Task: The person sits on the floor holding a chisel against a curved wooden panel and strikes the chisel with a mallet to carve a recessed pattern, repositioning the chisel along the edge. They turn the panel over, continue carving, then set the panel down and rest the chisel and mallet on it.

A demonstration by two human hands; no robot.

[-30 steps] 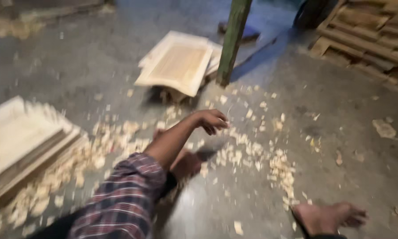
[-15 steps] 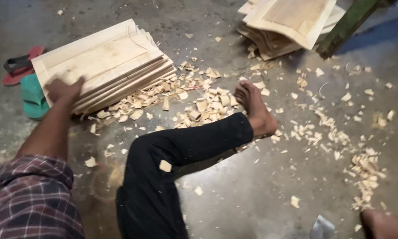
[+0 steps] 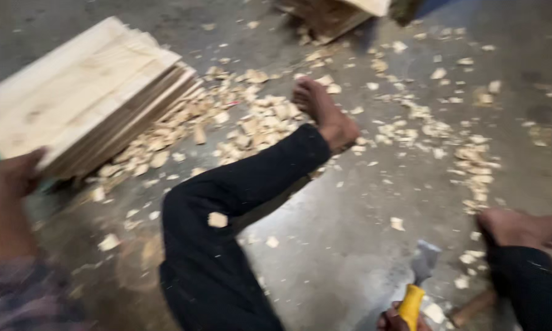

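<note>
The left hand [image 3: 9, 184] is gripping the near corner of the stack of pale wooden boards [image 3: 83, 92], which could be sliding off. The right hand [image 3: 394, 321] is closing around a yellow-handled chisel [image 3: 418, 279], its blade endangering the bare feet [image 3: 325, 110] nearby.

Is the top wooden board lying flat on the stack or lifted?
Lifted. The left hand grips the wooden board at its near corner, tilting it above the stack.

plaid shirt sleeve [image 3: 18, 294] in purple/grey checks, black trousers [image 3: 227, 245] w/ wood chip stuck on, bare feet [image 3: 325, 110]
</note>
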